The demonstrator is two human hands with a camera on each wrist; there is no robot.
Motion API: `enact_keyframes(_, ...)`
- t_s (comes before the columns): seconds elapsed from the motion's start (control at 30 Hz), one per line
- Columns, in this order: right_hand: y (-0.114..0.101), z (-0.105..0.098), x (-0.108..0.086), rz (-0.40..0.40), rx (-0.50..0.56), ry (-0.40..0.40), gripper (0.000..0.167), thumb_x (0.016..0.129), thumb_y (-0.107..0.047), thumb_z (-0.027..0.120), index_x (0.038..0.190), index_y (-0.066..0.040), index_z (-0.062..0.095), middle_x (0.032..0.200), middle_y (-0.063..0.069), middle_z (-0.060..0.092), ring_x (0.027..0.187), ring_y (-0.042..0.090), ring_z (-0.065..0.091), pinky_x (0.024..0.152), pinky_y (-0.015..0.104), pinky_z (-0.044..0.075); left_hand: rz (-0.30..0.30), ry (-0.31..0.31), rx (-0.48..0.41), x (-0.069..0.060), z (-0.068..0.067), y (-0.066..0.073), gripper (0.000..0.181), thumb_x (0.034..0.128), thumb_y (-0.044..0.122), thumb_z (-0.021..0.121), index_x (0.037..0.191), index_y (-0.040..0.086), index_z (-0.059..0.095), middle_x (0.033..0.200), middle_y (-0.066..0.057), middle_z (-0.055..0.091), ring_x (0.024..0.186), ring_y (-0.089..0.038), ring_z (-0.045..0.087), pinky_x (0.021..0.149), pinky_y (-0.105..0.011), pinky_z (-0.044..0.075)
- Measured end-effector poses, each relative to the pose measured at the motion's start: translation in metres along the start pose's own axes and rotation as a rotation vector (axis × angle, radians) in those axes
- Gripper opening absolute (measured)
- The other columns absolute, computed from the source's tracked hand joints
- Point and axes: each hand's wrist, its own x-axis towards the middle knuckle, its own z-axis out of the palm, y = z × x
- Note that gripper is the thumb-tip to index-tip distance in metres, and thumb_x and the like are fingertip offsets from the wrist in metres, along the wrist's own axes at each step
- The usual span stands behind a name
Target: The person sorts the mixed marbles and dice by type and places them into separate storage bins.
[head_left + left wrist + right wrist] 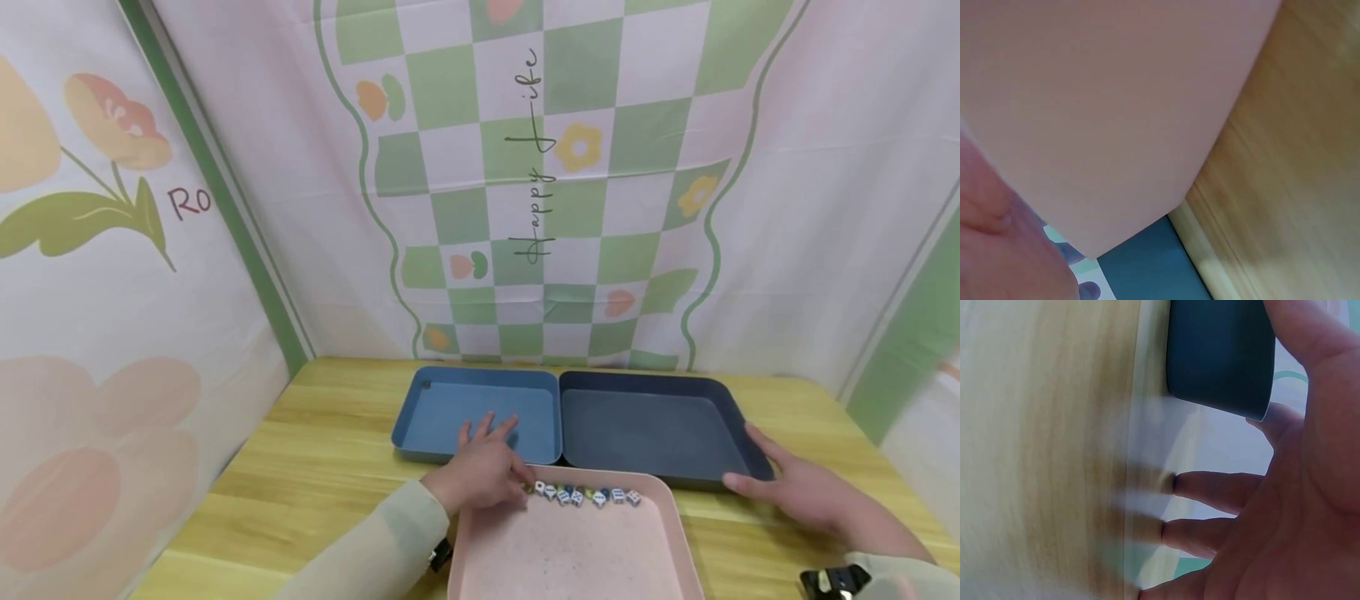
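Note:
In the head view, my left hand is over the far left corner of the pink tray. Its thumb and index finger reach the left end of a row of small dice; whether they pinch one is hidden. The other fingers spread over the blue tray, which has one small dark die in its far left corner. My right hand touches the near right corner of the dark navy tray, thumb and index finger either side of it. The right wrist view shows its other fingers extended and spread.
The blue and navy trays stand side by side on the wooden table, with the pink tray in front. A printed curtain hangs behind the table, and another at the left.

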Motion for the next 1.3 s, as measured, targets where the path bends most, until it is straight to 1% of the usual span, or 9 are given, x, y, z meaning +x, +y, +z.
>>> enact_keyframes(0.2, -0.0007, -0.0007, 0.0004, 0.001, -0.009, 0.003, 0.103, 0.097, -0.057, 0.055, 0.153, 0.008, -0.003, 0.135, 0.052, 0.028, 0.115, 0.070, 0.038, 0.086, 0.073, 0.036, -0.014, -0.021, -0.004, 0.0007, -0.0010, -0.0006, 0.019, 0.0827, 0.040, 0.082, 0.100, 0.046, 0.077, 0.161, -0.007, 0.027, 0.147, -0.042, 0.012, 0.110, -0.066, 0.010)
enact_keyframes(0.3, -0.0004, -0.0011, 0.0008, 0.006, -0.007, -0.002, 0.104, 0.098, -0.057, 0.055, 0.153, 0.008, -0.003, 0.135, 0.052, 0.028, 0.115, 0.070, 0.038, 0.086, 0.073, 0.037, -0.010, -0.029, -0.006, 0.0015, -0.0010, -0.0014, 0.019, 0.0823, 0.040, 0.082, 0.099, 0.046, 0.077, 0.161, -0.007, 0.029, 0.147, -0.042, 0.012, 0.110, -0.066, 0.010)
enact_keyframes(0.47, 0.0004, -0.0016, 0.0013, 0.006, -0.005, -0.009, 0.103, 0.098, -0.056, 0.054, 0.153, 0.009, -0.003, 0.135, 0.051, 0.030, 0.115, 0.069, 0.039, 0.086, 0.072, 0.037, -0.001, -0.023, 0.017, 0.0010, 0.0007, -0.0020, 0.021, 0.0807, 0.039, 0.084, 0.099, 0.045, 0.077, 0.159, -0.008, 0.033, 0.147, -0.042, 0.012, 0.110, -0.066, 0.012)
enact_keyframes(0.63, 0.0006, -0.0011, 0.0020, 0.011, -0.002, -0.012, 0.103, 0.098, -0.057, 0.054, 0.153, 0.009, -0.004, 0.135, 0.052, 0.029, 0.116, 0.070, 0.037, 0.087, 0.073, 0.036, -0.007, -0.039, 0.000, 0.0004, -0.0002, -0.0023, 0.021, 0.0818, 0.037, 0.083, 0.101, 0.043, 0.078, 0.159, -0.009, 0.032, 0.147, -0.042, 0.011, 0.110, -0.066, 0.010)
enact_keyframes(0.83, 0.0007, -0.0011, 0.0028, 0.022, -0.005, -0.021, 0.104, 0.098, -0.058, 0.053, 0.153, 0.009, -0.005, 0.134, 0.052, 0.029, 0.115, 0.070, 0.039, 0.086, 0.073, 0.037, -0.007, -0.060, -0.013, -0.0004, 0.0005, -0.0040, 0.017, 0.0817, 0.038, 0.083, 0.097, 0.043, 0.078, 0.160, -0.009, 0.030, 0.147, -0.043, 0.010, 0.110, -0.067, 0.009)
enact_keyframes(1.03, 0.0000, -0.0012, 0.0031, 0.023, 0.005, -0.029, 0.104, 0.098, -0.058, 0.054, 0.152, 0.009, -0.005, 0.134, 0.053, 0.029, 0.114, 0.069, 0.040, 0.086, 0.072, 0.038, -0.011, -0.053, 0.002, 0.0006, 0.0040, -0.0046, 0.014, 0.0813, 0.040, 0.083, 0.093, 0.045, 0.077, 0.159, -0.009, 0.031, 0.147, -0.043, 0.010, 0.110, -0.067, 0.009)
enact_keyframes(1.3, -0.0008, -0.0014, 0.0028, 0.015, 0.004, -0.027, 0.103, 0.098, -0.057, 0.053, 0.152, 0.009, -0.005, 0.134, 0.052, 0.029, 0.114, 0.069, 0.039, 0.086, 0.072, 0.037, -0.007, -0.038, 0.012, -0.0006, 0.0042, -0.0044, 0.012, 0.0814, 0.037, 0.084, 0.083, 0.045, 0.075, 0.159, -0.009, 0.032, 0.147, -0.043, 0.011, 0.110, -0.067, 0.010)
